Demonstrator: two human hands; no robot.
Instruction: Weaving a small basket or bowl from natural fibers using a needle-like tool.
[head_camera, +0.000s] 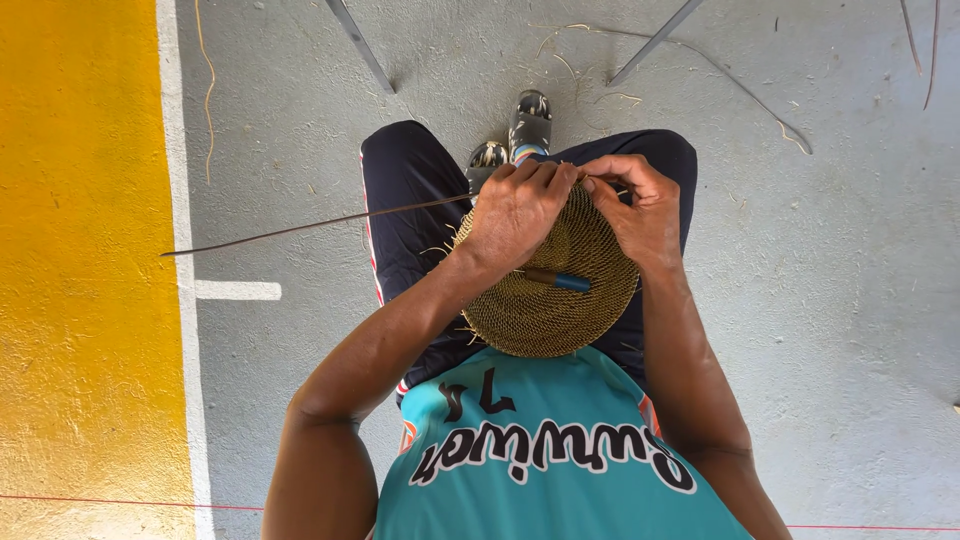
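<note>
A round woven basket base (545, 300) of golden-brown fibre is seen resting on the lap, over dark trousers (405, 210) with a red and white side stripe; its far edge is covered by both hands. The left hand (515, 215) is laid over the upper left part of the weave, its fingers (545, 178) curled together and pinched at the rim, near the top of the disc; the right hand (635, 205) is set just beside it on the upper right, its fingers (600, 170) bent and closed on the rim, the tips of both hands almost touching. Whether a strand is clamped between the right fingertips cannot be told. A long thin dark strip (300, 227) is seen running from under the left hand out to the left, over the thigh and above the floor; its end is tapered. A small tool with a blue handle (555, 280) is seen lying on the weave, just below the left hand. Sandalled feet (515, 135) are shown beyond the knees; a grey concrete floor (830, 300) lies all around, with a yellow painted band (80, 270) edged in white at the left.
</note>
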